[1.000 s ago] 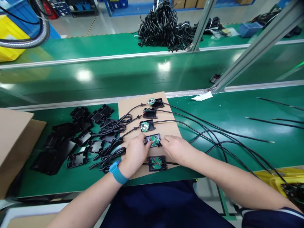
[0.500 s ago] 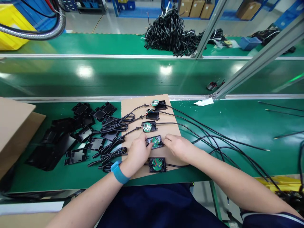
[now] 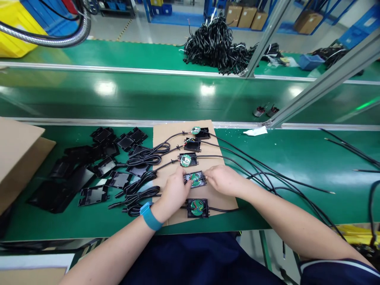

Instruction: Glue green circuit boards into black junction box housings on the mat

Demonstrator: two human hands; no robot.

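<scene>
My left hand, with a teal band at the wrist, grips the left end of a small black plastic housing that holds a green circuit board. At the housing's right end, my right hand pinches with thumb and forefinger where the black cable enters; the fingers partly hide it. Just below lies another housing with a green board and coloured wires inside. Above my hands are three more: one housing with a round board on it, an open housing with loose wires, and a housing at the top.
The housings lie on a cardboard sheet on the green bench. Black covers and coiled cables are at left, beside a cardboard box. Cables trail right. Behind stands a metal post near a large heap of black cables.
The view has shifted slightly. Both hands stay at the same housing, with only small finger movement. A second small part on the belt now shows beside the post.
</scene>
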